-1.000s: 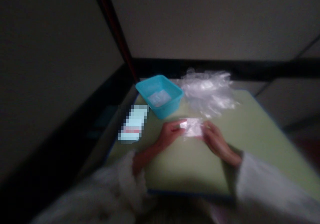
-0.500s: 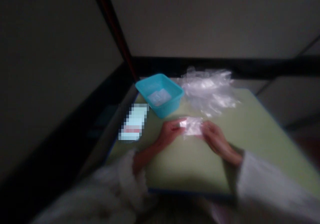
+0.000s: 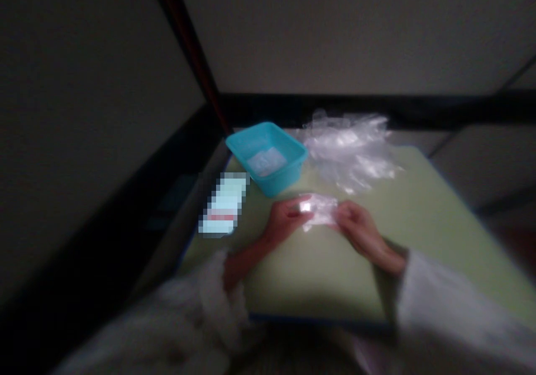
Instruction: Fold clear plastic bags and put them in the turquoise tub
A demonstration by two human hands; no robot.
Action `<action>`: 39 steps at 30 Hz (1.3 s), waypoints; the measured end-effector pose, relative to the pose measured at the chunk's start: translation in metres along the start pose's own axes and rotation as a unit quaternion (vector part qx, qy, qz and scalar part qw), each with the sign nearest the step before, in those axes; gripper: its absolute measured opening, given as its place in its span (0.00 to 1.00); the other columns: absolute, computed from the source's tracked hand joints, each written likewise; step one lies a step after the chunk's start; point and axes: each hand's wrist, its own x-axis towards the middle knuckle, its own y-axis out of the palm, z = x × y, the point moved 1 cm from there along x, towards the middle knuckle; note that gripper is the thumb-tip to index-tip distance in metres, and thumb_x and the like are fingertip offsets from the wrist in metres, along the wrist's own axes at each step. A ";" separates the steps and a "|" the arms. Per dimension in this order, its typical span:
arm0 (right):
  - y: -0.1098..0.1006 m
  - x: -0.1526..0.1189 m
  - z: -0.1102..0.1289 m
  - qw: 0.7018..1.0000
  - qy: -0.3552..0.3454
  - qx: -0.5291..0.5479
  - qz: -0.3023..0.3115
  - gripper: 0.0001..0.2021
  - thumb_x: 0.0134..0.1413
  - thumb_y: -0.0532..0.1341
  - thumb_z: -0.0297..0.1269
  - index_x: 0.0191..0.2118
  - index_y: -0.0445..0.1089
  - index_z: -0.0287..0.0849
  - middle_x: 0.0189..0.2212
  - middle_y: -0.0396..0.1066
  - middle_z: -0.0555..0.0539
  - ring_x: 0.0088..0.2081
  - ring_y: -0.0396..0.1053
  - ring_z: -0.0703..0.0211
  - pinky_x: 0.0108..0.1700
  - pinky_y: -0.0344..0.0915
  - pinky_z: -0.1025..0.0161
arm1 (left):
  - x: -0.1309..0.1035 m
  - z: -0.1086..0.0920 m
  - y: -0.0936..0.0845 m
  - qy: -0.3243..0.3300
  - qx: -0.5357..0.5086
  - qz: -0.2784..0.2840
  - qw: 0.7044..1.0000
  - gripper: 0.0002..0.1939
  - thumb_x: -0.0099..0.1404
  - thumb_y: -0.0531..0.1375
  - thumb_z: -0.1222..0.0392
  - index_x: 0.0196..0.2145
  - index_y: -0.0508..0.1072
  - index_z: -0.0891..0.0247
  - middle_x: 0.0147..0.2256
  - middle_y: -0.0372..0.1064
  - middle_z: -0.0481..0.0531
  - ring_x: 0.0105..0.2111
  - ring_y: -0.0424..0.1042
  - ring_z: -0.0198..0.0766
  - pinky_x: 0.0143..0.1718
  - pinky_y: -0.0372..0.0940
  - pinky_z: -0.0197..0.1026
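A small clear plastic packet [image 3: 321, 208] is stretched between my two hands above the table. My left hand [image 3: 285, 220] pinches its left end, thumb on top. The right end is gripped between the thumb and fingers of my right hand [image 3: 358, 229]. Beyond my left hand stands a turquoise basket [image 3: 278, 184] with whitish clear packets [image 3: 268, 161] lying inside. A loose heap of clear plastic bags [image 3: 352, 149] lies at the back, right of the basket. What the held packet contains is too blurred to tell.
The yellow-green table [image 3: 427, 213] has a blue edge. A phone-like object with a lit, pixelated screen [image 3: 226, 203] lies near the left edge. Behind the table rises a pale wall [image 3: 355, 34], with a dark red pole [image 3: 188, 51] to the left.
The packet has shifted and creased slightly between my fingers, and my left thumb reaches a little further over it. Both hands stay in nearly the same place.
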 end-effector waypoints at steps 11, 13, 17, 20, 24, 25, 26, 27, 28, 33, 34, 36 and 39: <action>0.003 0.002 -0.001 1.000 0.004 -0.028 -0.003 0.16 0.33 0.71 0.45 0.22 0.65 0.42 0.17 0.64 0.56 0.19 0.59 0.69 0.22 0.61 0.69 | -0.001 -0.001 0.006 -0.007 0.000 -0.031 0.999 0.32 0.44 0.69 0.63 0.49 0.73 0.70 0.22 0.72 0.49 0.20 0.66 0.32 0.21 0.59 0.30; 0.003 0.002 -0.002 1.000 0.002 -0.028 0.002 0.16 0.34 0.71 0.45 0.22 0.65 0.42 0.18 0.65 0.56 0.20 0.60 0.68 0.22 0.61 0.69 | -0.001 -0.001 0.007 -0.004 0.000 -0.036 0.999 0.31 0.43 0.68 0.64 0.49 0.74 0.70 0.21 0.72 0.48 0.20 0.66 0.32 0.20 0.59 0.30; 0.002 0.002 -0.002 1.000 0.005 -0.011 -0.004 0.16 0.33 0.71 0.44 0.23 0.65 0.42 0.18 0.65 0.56 0.20 0.61 0.68 0.22 0.62 0.69 | -0.001 -0.002 0.006 -0.001 -0.010 -0.040 0.999 0.32 0.43 0.68 0.65 0.49 0.73 0.70 0.23 0.73 0.49 0.22 0.69 0.33 0.21 0.60 0.29; 0.001 0.001 -0.001 0.999 0.019 0.025 -0.007 0.15 0.34 0.71 0.43 0.23 0.67 0.42 0.19 0.64 0.56 0.21 0.61 0.68 0.23 0.63 0.69 | -0.001 -0.002 0.006 0.000 -0.008 -0.044 0.999 0.32 0.43 0.68 0.65 0.49 0.73 0.70 0.24 0.74 0.51 0.23 0.70 0.35 0.21 0.61 0.30; -0.001 0.000 0.000 0.998 0.008 0.066 -0.006 0.13 0.40 0.69 0.43 0.25 0.66 0.43 0.21 0.65 0.56 0.23 0.63 0.67 0.24 0.64 0.70 | 0.000 0.001 0.005 0.001 -0.006 -0.045 0.999 0.32 0.43 0.68 0.65 0.49 0.73 0.71 0.25 0.75 0.53 0.22 0.70 0.34 0.21 0.62 0.30; -0.002 -0.001 0.000 0.998 0.002 0.068 -0.005 0.12 0.41 0.69 0.43 0.26 0.66 0.43 0.21 0.65 0.56 0.24 0.64 0.67 0.24 0.64 0.70 | 0.000 0.002 0.005 0.002 -0.005 -0.044 0.999 0.32 0.43 0.68 0.65 0.49 0.73 0.71 0.25 0.75 0.53 0.22 0.70 0.34 0.20 0.61 0.30; -0.003 -0.001 0.000 0.998 -0.001 0.068 -0.002 0.12 0.42 0.69 0.42 0.26 0.66 0.44 0.21 0.65 0.56 0.24 0.64 0.67 0.24 0.64 0.70 | 0.001 0.003 0.004 0.004 -0.004 -0.042 0.999 0.32 0.43 0.68 0.65 0.49 0.73 0.71 0.25 0.75 0.53 0.22 0.70 0.34 0.20 0.61 0.30; -0.003 -0.001 -0.001 0.998 -0.002 0.067 0.004 0.12 0.43 0.68 0.42 0.27 0.65 0.44 0.21 0.65 0.56 0.24 0.65 0.66 0.24 0.64 0.70 | 0.001 0.004 0.004 0.006 -0.002 -0.040 0.999 0.32 0.43 0.68 0.65 0.49 0.73 0.70 0.25 0.75 0.53 0.22 0.70 0.35 0.20 0.61 0.30; -0.004 -0.001 -0.002 0.998 -0.001 0.066 0.010 0.12 0.44 0.68 0.42 0.27 0.64 0.44 0.21 0.66 0.56 0.25 0.65 0.66 0.25 0.64 0.70 | 0.001 0.004 0.004 0.009 0.000 -0.039 0.999 0.32 0.43 0.68 0.65 0.49 0.73 0.70 0.25 0.75 0.53 0.22 0.70 0.35 0.20 0.61 0.30; -0.004 -0.002 -0.003 0.998 -0.001 0.054 0.026 0.16 0.45 0.68 0.39 0.38 0.61 0.49 0.24 0.70 0.57 0.24 0.66 0.67 0.25 0.63 0.71 | 0.000 0.004 0.004 0.020 0.014 -0.034 0.999 0.31 0.44 0.68 0.65 0.49 0.73 0.70 0.25 0.74 0.53 0.22 0.69 0.35 0.20 0.61 0.31; -0.004 -0.003 -0.003 0.998 -0.007 0.047 0.031 0.20 0.45 0.68 0.39 0.43 0.60 0.51 0.26 0.71 0.57 0.24 0.67 0.67 0.25 0.63 0.71 | 0.000 0.003 0.004 0.022 0.019 -0.031 0.999 0.31 0.44 0.68 0.65 0.49 0.73 0.70 0.24 0.74 0.52 0.22 0.69 0.34 0.19 0.61 0.30; -0.002 -0.003 0.000 0.998 -0.020 0.023 0.048 0.26 0.45 0.68 0.37 0.50 0.57 0.54 0.29 0.73 0.56 0.26 0.68 0.66 0.26 0.64 0.69 | -0.001 0.002 0.005 0.024 0.025 -0.023 0.999 0.30 0.45 0.67 0.65 0.49 0.73 0.71 0.23 0.73 0.52 0.21 0.68 0.34 0.19 0.60 0.30; 0.000 -0.004 0.005 0.996 -0.055 -0.049 0.050 0.23 0.45 0.68 0.37 0.49 0.65 0.51 0.32 0.74 0.52 0.30 0.70 0.63 0.30 0.67 0.66 | -0.003 0.001 0.005 0.022 0.024 -0.005 0.999 0.30 0.46 0.67 0.65 0.49 0.73 0.71 0.25 0.74 0.53 0.22 0.67 0.33 0.20 0.61 0.31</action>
